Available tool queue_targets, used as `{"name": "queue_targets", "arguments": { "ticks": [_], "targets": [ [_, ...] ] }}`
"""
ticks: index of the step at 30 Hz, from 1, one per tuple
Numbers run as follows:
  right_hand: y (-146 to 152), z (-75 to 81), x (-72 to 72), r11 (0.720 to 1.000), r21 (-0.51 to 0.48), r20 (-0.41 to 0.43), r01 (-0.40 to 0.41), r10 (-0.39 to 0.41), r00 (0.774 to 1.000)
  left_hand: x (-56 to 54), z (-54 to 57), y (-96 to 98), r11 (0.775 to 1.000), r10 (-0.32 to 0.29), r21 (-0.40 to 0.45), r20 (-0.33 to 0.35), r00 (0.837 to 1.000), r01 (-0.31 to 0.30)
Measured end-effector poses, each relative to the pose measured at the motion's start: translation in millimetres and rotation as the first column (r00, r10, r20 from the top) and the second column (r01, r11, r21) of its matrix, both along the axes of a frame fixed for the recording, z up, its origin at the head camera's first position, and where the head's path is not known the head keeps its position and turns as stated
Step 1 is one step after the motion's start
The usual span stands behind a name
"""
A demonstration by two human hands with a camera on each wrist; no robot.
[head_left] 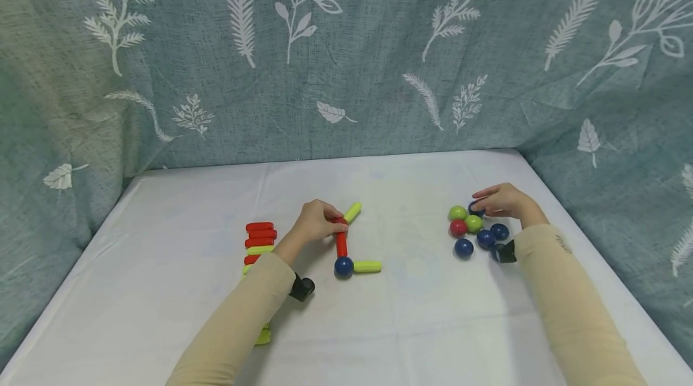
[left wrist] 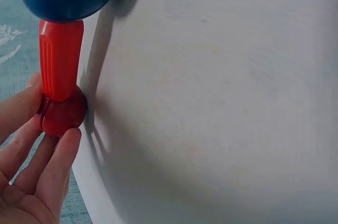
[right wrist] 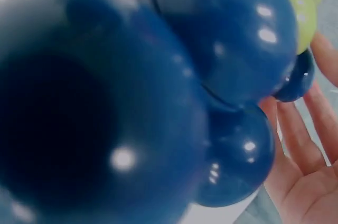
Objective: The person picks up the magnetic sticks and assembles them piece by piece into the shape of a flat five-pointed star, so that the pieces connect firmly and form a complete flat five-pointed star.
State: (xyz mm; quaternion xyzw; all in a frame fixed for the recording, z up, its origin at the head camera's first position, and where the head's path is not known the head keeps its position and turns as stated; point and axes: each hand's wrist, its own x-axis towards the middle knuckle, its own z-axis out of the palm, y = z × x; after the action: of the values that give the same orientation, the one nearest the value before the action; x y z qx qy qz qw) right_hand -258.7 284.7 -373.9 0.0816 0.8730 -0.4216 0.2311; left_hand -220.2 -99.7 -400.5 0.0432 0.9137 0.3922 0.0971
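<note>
My left hand (head_left: 318,222) grips a red ball (left wrist: 64,115) joined to one end of a red rod (head_left: 341,244). At the rod's near end is a blue ball (head_left: 343,267), with a yellow-green rod (head_left: 367,266) sticking out to the right. Another yellow-green rod (head_left: 353,212) points away from the gripped red ball. My right hand (head_left: 505,201) reaches over the far side of a group of balls, fingers spread around a dark blue ball (head_left: 476,209). In the right wrist view its fingers are fairly straight beside that blue ball (right wrist: 299,78), which is partly hidden.
Two green balls (head_left: 457,213), a red ball (head_left: 458,228) and several blue balls (head_left: 464,248) cluster under the right hand. Red rods (head_left: 261,234) and yellow-green rods (head_left: 263,336) line up at left, partly behind the left sleeve. A white cloth (head_left: 162,266) covers the table.
</note>
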Motion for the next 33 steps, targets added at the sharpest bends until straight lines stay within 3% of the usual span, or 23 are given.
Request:
{"name": "queue_targets", "arguments": {
  "ticks": [6, 17, 26, 33],
  "targets": [
    [-2, -2.5, 0.6, 1.000, 0.011, 0.004, 0.029, -0.029, 1.000, 0.1, 0.5, -1.1, 1.000, 0.000, -0.003, 0.004, 1.000, 0.000],
    [-16, 5.1, -7.2, 0.999, -0.034, -0.094, 0.018, -0.021, 0.995, 6.2, 2.0, 1.8, 1.000, -0.017, -0.025, 0.016, 1.000, 0.017],
    [-75, 16.0, -16.4, 0.997, -0.036, -0.145, -0.064, 0.058, 0.988, 8.6, 1.5, 2.5, 0.999, -0.026, -0.034, -0.004, 1.000, 0.025],
    [-127, 6.3, -17.7, 0.991, -0.047, -0.124, -0.124, 0.117, 0.985, 8.9, 0.9, 1.6, 0.999, -0.028, -0.031, -0.010, 1.000, 0.028]
  ]
}}
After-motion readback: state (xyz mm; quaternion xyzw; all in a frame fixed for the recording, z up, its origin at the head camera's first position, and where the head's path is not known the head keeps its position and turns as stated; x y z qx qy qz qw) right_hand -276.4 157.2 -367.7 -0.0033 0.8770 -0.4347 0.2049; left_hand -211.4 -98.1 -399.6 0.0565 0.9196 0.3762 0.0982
